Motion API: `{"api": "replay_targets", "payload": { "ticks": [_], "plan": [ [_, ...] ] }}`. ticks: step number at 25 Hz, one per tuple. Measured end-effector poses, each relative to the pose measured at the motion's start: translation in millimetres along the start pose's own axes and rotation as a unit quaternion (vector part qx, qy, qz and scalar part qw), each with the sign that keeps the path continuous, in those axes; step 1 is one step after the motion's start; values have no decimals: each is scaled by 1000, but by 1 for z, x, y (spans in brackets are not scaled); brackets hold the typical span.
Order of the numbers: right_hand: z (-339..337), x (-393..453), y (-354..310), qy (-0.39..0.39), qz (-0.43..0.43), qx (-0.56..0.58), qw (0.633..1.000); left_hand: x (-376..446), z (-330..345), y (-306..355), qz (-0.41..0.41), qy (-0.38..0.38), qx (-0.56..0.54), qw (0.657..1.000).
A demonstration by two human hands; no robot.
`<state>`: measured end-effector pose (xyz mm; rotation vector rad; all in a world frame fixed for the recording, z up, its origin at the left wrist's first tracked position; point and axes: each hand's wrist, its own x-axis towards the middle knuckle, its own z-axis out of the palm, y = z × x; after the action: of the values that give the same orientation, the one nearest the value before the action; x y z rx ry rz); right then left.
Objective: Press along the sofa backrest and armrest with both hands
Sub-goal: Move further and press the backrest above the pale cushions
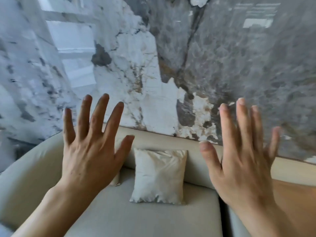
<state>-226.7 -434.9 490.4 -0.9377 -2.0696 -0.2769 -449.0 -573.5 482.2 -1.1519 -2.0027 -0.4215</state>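
Backrest [191, 142] runs left-right; hands apparently hovering.

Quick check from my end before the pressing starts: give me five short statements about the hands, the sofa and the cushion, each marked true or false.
1. Both hands are open with fingers spread. True: the left hand and the right hand show their backs, fingers apart.
2. The right hand grips the cushion. False: the cushion lies untouched between the two hands.
3. The cushion leans against the sofa backrest. True: it stands on the seat against the backrest.
4. A wooden wall is behind the sofa. False: the wall looks like glossy white and grey marble.
5. The left hand holds a cloth. False: it holds nothing.
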Motion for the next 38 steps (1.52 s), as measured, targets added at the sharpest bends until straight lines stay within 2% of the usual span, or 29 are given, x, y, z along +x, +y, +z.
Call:
{"api": "replay_targets", "payload": {
  "ticks": [4, 10, 17, 22, 29, 38],
  "plan": [
    [13, 3, -27, -14, -28, 70, 997, -13, -28, -20, -48, 8, 32, 998],
    [27, 5, -97, -45, -82, 138, 986, -46, -59, -85, -104, 11, 98, 990],
    [46, -9, -238, -56, -118, 146, 981, -99, -67, -216, -135, -6, 101, 986],
    [62, -19, -357, -47, -94, 123, 987, -109, -69, -326, -141, -19, 65, 988],
    [95, -7, -425, -35, -81, 53, 995, -101, -32, -411, -123, -28, 31, 991],
    [200, 44, -480, -56, -36, 113, 991, -50, 37, -491, -117, -56, 64, 990]
  ]
}}
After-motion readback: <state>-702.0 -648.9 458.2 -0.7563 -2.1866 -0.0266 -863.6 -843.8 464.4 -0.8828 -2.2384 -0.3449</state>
